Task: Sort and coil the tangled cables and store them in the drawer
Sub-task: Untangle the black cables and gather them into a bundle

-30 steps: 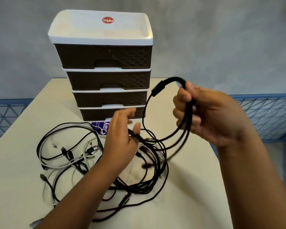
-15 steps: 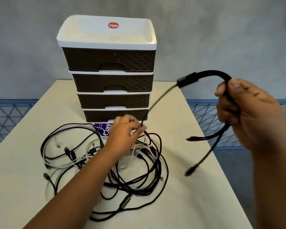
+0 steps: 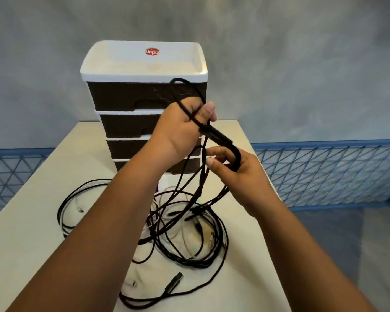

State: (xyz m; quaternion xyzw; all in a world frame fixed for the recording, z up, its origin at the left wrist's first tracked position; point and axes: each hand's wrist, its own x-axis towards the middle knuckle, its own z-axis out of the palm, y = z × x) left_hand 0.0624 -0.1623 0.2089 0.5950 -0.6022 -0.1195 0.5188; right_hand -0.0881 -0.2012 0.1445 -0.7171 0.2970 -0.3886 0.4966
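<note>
A black multi-head cable (image 3: 218, 138) is held up in front of the drawer unit (image 3: 144, 91), which has a white top and several dark drawers, all closed. My left hand (image 3: 180, 129) grips the cable's thin strand, which loops above my fingers. My right hand (image 3: 236, 174) grips the thick sleeved part lower down. Its thin ends hang down to the tangle of black and white cables (image 3: 185, 230) lying on the cream table (image 3: 32, 233). A black USB plug (image 3: 175, 282) lies near the front.
A small purple-and-white packet (image 3: 161, 184) lies at the foot of the drawer unit, mostly hidden by my left arm. Blue mesh fencing (image 3: 329, 172) runs behind the table on both sides. The table's right edge is close to my right forearm.
My left hand rose from the pile and took hold of the black cable. My right hand came back from the right and lower, toward the drawer unit. The camera tilted down.
</note>
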